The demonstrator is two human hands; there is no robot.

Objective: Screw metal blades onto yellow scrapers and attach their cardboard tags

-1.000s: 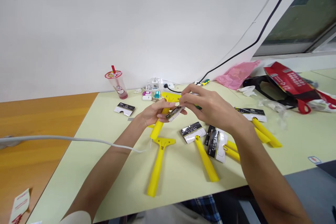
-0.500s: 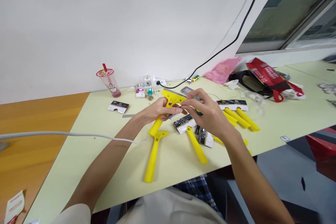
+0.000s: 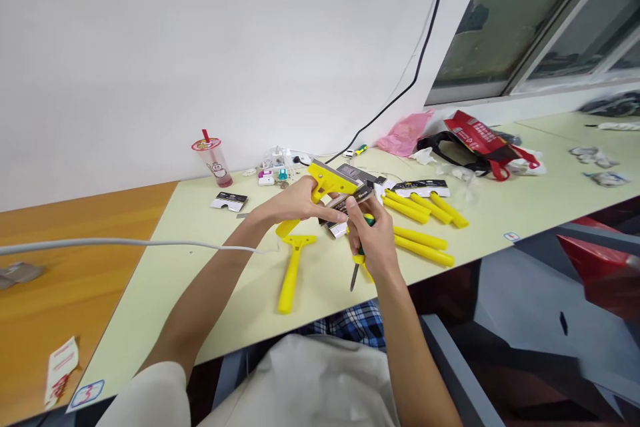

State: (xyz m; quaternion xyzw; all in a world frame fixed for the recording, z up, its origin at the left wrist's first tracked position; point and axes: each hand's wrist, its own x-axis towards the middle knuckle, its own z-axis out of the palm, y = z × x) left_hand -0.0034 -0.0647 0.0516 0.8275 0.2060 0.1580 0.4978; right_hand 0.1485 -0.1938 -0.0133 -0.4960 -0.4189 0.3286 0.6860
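Note:
My left hand [image 3: 300,201] is closed round the handle of a yellow scraper [image 3: 333,180], its wide head and metal blade tilted up and away from me. In my right hand [image 3: 376,240] sits a screwdriver [image 3: 360,257] with a green and yellow handle, its shaft pointing down toward me. The right fingertips are close to a black card packet [image 3: 345,203] under the scraper head; whether they grip it I cannot tell. A second yellow scraper [image 3: 291,273] lies flat on the table just in front of my left hand.
Several yellow handles [image 3: 425,250] and card packets lie at right. A drink cup [image 3: 216,163] stands back left. Chargers [image 3: 275,167], a pink bag [image 3: 406,133] and a red bag [image 3: 483,140] line the wall. A white cable [image 3: 200,244] crosses my left arm.
My right hand has drawn back from the scraper head, and the screwdriver now points downward in it. The scraper stays in my left hand. The view has shifted somewhat to the right.

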